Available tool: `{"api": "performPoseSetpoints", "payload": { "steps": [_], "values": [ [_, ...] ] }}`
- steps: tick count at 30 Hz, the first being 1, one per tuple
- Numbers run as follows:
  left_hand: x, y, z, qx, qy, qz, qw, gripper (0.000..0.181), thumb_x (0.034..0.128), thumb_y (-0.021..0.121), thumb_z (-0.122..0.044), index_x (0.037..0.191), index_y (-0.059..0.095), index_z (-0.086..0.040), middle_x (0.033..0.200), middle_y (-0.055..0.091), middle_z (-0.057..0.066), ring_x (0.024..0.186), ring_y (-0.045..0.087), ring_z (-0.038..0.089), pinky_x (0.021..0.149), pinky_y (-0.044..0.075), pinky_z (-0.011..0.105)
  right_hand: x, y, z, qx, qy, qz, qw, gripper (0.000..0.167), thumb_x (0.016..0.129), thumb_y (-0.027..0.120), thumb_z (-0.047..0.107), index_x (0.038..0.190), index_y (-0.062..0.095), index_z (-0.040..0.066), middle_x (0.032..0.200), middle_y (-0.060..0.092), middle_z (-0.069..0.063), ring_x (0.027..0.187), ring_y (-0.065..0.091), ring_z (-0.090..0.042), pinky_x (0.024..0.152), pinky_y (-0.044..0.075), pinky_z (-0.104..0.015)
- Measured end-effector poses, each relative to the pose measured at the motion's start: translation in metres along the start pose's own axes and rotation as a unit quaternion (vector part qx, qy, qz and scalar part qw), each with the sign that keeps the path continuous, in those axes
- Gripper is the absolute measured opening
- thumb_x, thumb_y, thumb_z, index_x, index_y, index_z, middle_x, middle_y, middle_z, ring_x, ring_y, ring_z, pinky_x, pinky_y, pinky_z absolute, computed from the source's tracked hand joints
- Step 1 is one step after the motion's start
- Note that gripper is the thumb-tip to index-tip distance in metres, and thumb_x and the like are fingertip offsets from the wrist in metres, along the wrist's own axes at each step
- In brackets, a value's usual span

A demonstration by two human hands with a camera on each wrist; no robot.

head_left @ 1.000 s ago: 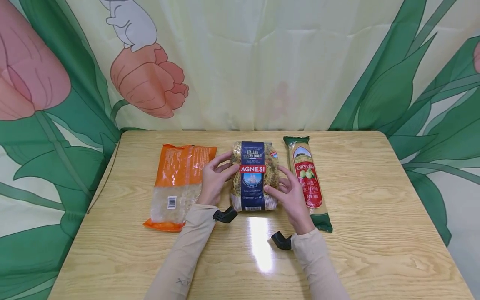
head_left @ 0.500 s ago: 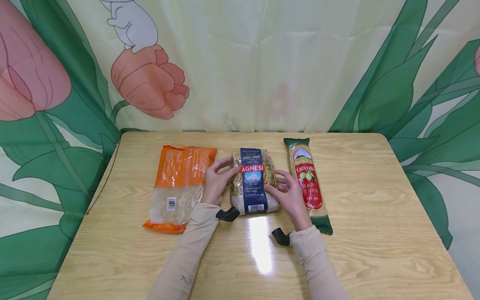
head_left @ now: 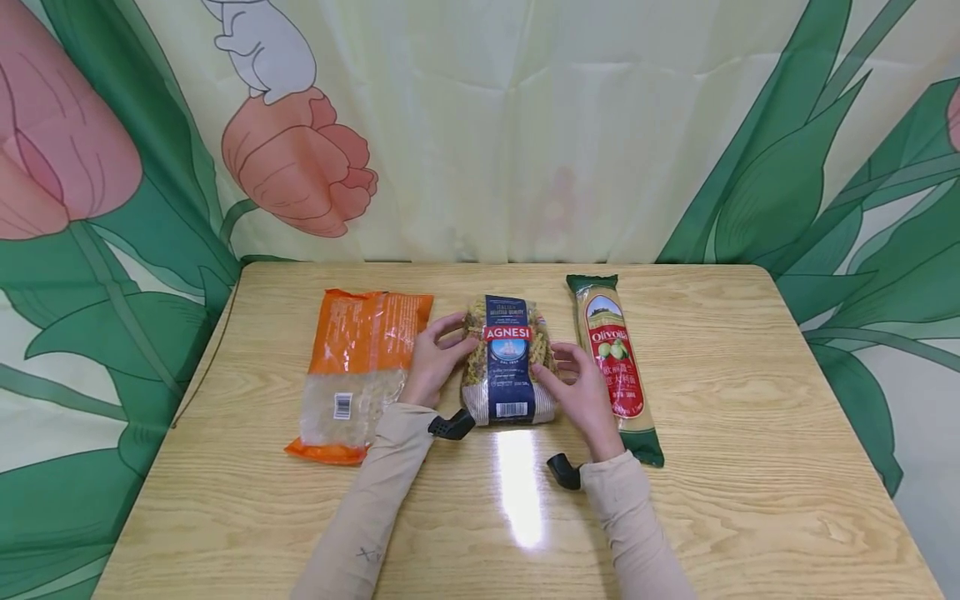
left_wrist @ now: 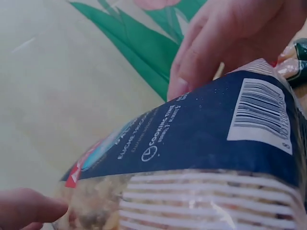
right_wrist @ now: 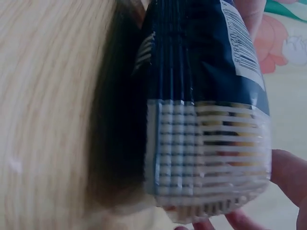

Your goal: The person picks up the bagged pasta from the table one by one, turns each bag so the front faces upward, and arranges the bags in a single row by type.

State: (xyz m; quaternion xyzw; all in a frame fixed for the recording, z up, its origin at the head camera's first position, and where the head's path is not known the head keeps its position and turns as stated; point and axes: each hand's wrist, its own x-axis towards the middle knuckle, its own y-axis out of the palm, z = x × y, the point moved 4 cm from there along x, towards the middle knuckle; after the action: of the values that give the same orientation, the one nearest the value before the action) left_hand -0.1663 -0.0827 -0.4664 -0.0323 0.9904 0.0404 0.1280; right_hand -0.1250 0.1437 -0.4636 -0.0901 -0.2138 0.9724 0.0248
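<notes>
The blue-labelled AGNESI pasta bag (head_left: 508,358) is at the middle of the table, label up, between both hands. My left hand (head_left: 435,360) grips its left side, thumb on the front edge and fingers along the side. My right hand (head_left: 585,396) grips the right side, thumb on the front near the label. In the left wrist view the bag (left_wrist: 201,139) shows its barcode and striped end, with the right hand (left_wrist: 230,43) beyond it. The right wrist view shows the striped bottom of the bag (right_wrist: 211,148) beside the table, with fingers around it.
An orange and clear bag (head_left: 360,358) lies to the left, close to my left forearm. On the right, a long Olivoilà spaghetti pack (head_left: 615,358) with green ends lies slightly slanted beside my right hand. A patterned curtain (head_left: 480,133) hangs behind the wooden table (head_left: 750,417).
Over the last second the AGNESI bag's top has tipped and come slightly nearer to me. Both hands keep hold of it and have shifted only a little.
</notes>
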Motion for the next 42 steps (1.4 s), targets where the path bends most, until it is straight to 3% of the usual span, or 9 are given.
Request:
{"api": "performPoseSetpoints", "payload": {
  "steps": [10,22,27,34,42],
  "values": [
    [-0.010,-0.010,-0.009,0.013,0.017,0.008,0.9997,0.056,0.0894,0.069,-0.003,0.142,0.051,-0.005,0.143,0.051,0.020,0.124,0.055,0.033,0.095,0.055,0.047,-0.011,-0.005,0.019,-0.018,-0.060,-0.031,0.9976,0.053,0.088,0.077,0.024,0.130,0.056,0.000,0.132,0.056,-0.019,0.121,0.052,-0.035,0.101,0.046,-0.050],
    [-0.022,-0.035,-0.021,0.074,0.048,0.021,0.9959,0.048,0.0935,0.068,-0.008,0.140,0.055,-0.012,0.144,0.049,0.016,0.126,0.055,0.030,0.102,0.050,0.046,-0.029,0.015,0.046,-0.021,-0.091,-0.005,0.9956,0.055,0.087,0.078,0.024,0.133,0.056,0.005,0.129,0.053,-0.016,0.116,0.053,-0.032,0.097,0.049,-0.048],
    [-0.023,-0.049,-0.030,0.116,0.066,0.027,0.9907,0.048,0.0939,0.067,-0.008,0.140,0.055,-0.011,0.143,0.051,0.016,0.127,0.055,0.029,0.099,0.052,0.043,-0.033,0.024,0.055,-0.021,-0.109,0.004,0.9938,0.056,0.086,0.079,0.021,0.133,0.055,0.005,0.125,0.052,-0.016,0.114,0.052,-0.032,0.096,0.049,-0.047],
    [-0.025,-0.074,-0.039,0.128,0.086,0.018,0.9878,0.049,0.0928,0.068,-0.006,0.140,0.053,-0.004,0.141,0.052,0.017,0.126,0.055,0.031,0.096,0.053,0.028,-0.042,0.041,0.071,-0.023,-0.150,0.009,0.9883,0.054,0.085,0.080,0.021,0.132,0.057,0.004,0.126,0.054,-0.016,0.111,0.055,-0.033,0.096,0.050,-0.048],
    [-0.028,-0.103,-0.043,0.157,0.096,-0.016,0.9828,0.050,0.0931,0.067,-0.006,0.140,0.052,-0.001,0.142,0.052,0.018,0.127,0.055,0.032,0.109,0.045,0.043,-0.056,0.061,0.086,-0.047,-0.185,0.040,0.9809,0.057,0.087,0.078,0.026,0.136,0.055,0.006,0.132,0.052,-0.012,0.116,0.054,-0.033,0.096,0.050,-0.049]
  ]
}}
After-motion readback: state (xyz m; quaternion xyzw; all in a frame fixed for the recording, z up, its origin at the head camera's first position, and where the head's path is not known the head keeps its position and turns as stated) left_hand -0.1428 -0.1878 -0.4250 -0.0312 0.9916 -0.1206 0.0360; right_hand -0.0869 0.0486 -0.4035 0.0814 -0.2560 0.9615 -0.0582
